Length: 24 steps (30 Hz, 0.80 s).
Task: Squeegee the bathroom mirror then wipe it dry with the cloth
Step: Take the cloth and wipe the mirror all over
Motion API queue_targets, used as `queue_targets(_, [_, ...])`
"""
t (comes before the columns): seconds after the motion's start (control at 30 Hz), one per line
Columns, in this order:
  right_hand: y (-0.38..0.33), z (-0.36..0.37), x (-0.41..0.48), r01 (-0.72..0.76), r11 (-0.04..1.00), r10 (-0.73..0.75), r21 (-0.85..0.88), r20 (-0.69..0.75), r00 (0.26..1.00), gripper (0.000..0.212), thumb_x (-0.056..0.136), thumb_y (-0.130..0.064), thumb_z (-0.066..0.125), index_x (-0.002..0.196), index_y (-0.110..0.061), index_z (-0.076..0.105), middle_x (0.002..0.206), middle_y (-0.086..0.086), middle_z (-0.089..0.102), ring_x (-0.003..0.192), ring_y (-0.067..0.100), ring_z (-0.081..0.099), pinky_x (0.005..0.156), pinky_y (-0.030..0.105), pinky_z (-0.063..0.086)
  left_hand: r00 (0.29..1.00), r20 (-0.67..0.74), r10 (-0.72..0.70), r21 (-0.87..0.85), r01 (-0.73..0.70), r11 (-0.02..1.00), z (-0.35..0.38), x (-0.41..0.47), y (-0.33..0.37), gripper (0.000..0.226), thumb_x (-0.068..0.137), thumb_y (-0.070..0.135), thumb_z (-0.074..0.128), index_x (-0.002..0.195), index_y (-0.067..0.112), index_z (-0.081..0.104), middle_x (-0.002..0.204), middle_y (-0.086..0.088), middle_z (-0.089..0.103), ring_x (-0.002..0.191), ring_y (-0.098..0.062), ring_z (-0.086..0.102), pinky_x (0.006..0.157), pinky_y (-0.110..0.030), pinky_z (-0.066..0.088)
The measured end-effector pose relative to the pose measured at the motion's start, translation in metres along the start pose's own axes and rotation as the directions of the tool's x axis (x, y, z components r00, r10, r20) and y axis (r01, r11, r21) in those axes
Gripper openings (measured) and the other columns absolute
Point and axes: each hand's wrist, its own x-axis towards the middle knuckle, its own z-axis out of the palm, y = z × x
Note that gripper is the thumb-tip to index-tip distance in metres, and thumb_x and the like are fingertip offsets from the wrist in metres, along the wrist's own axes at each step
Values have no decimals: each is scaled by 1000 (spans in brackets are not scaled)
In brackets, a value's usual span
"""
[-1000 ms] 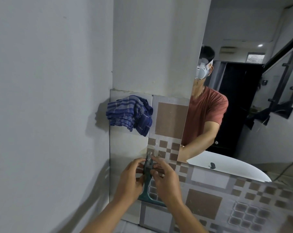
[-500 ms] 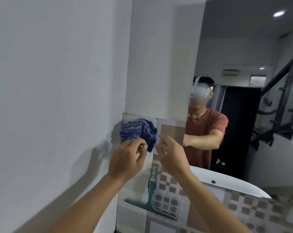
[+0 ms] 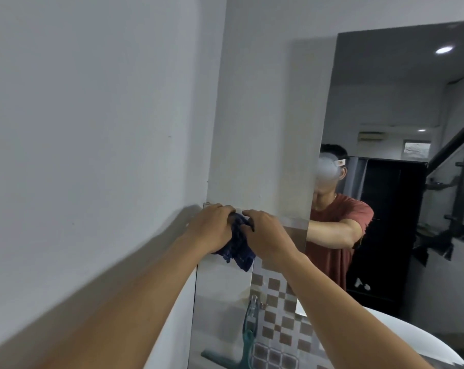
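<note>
Plain white wall took up pretty much everything left of the mirror. A patch of brown-and-grey checked tiles sat just off the mirror's lower left edge.

Both arms were stretched out toward that spot. The cloth, dark blue with lighter stripes, was bunched up against the wall just left of the mirror's left edge, about level with its lower half. The left hand was on the side of the cloth farther from the mirror, fingers curled over the top and gripping it. The right hand was on the side nearer the mirror, fingers bent in and pinching the fabric too. A loose end of the cloth hung down between the two wrists.

The squeegee, teal coloured, was lower down and also left of the mirror. It lay flat against the tiles with the handle up and the blade at the bottom, and neither hand was touching it. Its top end met a small metal fitting; I couldn't tell exactly how it hung.

Inside the mirror you could see the person in a red shirt with an arm reaching across, and a white rounded basin shape near the mirror's bottom.
</note>
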Motion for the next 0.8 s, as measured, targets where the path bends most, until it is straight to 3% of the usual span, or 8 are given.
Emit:
queue_targets(0.17, [2,2,7,-14,1000,16,-25,59,998,16,92,-17,57,84,-8,66,79,8,65,72,27,60,55,30,42,1000,-27,-14,-49,12,999,0,-2,1,27,95,18,49,110,17,70,105,-8,70,100,-28,62,87,-45,54])
queue_targets(0.4, [-2,3,10,-73,996,73,44,4,997,24,82,-11,60,60,-14,51,57,1,51,51,18,43,45,27,30,996,4,-84,12,84,996,-7,-4,5,18,93,31,56,102,20,67,98,-6,70,88,-27,65,78,-44,57])
queue_targets(0.6, [3,3,4,-20,999,22,38,-70,997,12,83,-16,61,72,-15,67,66,1,60,57,17,49,49,30,38,993,40,-113,-18,114,993,-11,-2,6,15,91,30,64,102,21,69,98,-5,71,91,-27,65,81,-45,57])
queue_targets(0.7, [7,3,3,3,999,1,46,-87,996,13,86,-17,60,88,-17,73,80,0,68,72,19,59,63,37,53,996,-14,-92,18,93,996,-14,-2,7,19,92,26,64,110,23,69,104,-2,72,99,-26,63,84,-44,55])
queue_targets(0.8, [11,5,2,-2,994,13,110,-99,995,17,88,-20,68,105,-18,70,99,-2,68,87,16,62,76,33,54,991,-131,-20,40,26,999,-17,-6,9,27,94,17,61,118,25,68,110,2,70,102,-23,57,87,-39,51])
